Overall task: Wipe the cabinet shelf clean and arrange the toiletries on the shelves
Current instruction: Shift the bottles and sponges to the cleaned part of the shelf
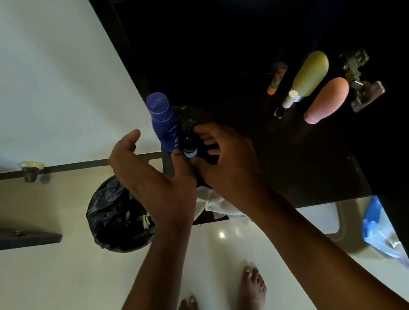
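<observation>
Two hands are met at the shelf's (293, 168) front-left corner, where a blue can (164, 122) stands upright. The left hand (147, 171) is held open just beside the can; the right hand (225, 159) is curled round a small dark bottle (189, 147) touching it. A white cloth (211, 201) lies under the wrists. The bottle is best set down upright, clear of the can, lest it be toppled.

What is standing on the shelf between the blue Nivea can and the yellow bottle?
In the head view, only the right hand and bare dark shelf lie between the blue Nivea can and yellow bottle.
</observation>
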Motion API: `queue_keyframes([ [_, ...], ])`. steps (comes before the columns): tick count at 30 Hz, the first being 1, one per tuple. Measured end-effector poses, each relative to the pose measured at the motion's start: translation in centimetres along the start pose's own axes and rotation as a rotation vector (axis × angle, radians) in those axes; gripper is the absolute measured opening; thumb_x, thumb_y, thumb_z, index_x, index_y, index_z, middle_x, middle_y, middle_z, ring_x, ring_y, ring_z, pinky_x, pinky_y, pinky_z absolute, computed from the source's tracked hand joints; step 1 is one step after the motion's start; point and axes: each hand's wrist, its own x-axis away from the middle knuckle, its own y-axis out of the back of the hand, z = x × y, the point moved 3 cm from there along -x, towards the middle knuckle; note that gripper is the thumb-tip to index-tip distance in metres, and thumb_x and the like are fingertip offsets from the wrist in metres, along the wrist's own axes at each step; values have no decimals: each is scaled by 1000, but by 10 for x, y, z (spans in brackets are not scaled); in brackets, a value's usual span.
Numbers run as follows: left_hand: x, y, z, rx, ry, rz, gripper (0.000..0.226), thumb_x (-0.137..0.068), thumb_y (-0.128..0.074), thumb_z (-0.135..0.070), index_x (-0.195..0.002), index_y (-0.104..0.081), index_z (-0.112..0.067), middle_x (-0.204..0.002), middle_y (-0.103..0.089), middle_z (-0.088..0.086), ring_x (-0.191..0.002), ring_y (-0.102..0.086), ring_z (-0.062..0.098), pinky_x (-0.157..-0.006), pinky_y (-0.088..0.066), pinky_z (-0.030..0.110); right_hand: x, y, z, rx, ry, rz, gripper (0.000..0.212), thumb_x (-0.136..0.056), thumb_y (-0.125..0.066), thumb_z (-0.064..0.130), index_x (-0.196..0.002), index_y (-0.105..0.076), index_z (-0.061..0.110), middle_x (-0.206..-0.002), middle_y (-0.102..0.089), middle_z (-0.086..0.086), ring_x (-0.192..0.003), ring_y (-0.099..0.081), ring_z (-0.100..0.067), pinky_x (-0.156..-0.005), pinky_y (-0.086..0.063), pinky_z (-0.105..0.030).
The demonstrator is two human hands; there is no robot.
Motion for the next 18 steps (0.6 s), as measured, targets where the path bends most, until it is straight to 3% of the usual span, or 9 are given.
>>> queue_keyframes([
  [2, -5, -3, 7, 17, -1, 83, 55, -83, -74, -11, -134, -54, -3, -131, -59, 6, -122, -55, 19, -98, -49, 45, -4, -10, -5, 46, 29, 0, 43, -85, -81, 22, -124, -63, 20, -126, -70, -1, -116, -66, -22, -92, -59, -44],
  [4, -10, -7, 13, 30, -6, 138, 49, -86, -70, -13, -133, -58, -6, -129, -64, 2, -118, -58, 15, -98, -50, 44, -7, -17, -8, 80, 39, -11, 42, -84, -80, 24, -122, -63, 19, -125, -70, -2, -117, -65, -25, -91, -59, -46],
  [8, -16, -12, 18, 43, 9, 195, 45, -87, -71, -20, -130, -62, -10, -122, -70, 1, -113, -64, 19, -95, -54, 41, -8, -24, -12, 122, 64, -57, 37, -85, -78, 28, -117, -63, 19, -119, -71, -3, -113, -67, -25, -88, -60, -45],
  [13, -19, -15, 18, 29, 50, 189, 34, -93, -72, -18, -126, -66, -12, -115, -72, -1, -105, -65, 8, -93, -54, 29, -6, -22, -14, 137, 51, -119, 29, -88, -76, 24, -115, -67, 19, -113, -74, 0, -106, -70, -19, -84, -61, -40],
  [18, -17, -16, 8, 77, 41, 209, 32, -94, -73, -17, -124, -68, -10, -114, -74, 3, -103, -70, 16, -92, -57, 32, 2, -9, -8, 83, 53, -162, 23, -88, -76, 17, -110, -69, 16, -105, -75, 0, -98, -71, -15, -80, -61, -35],
])
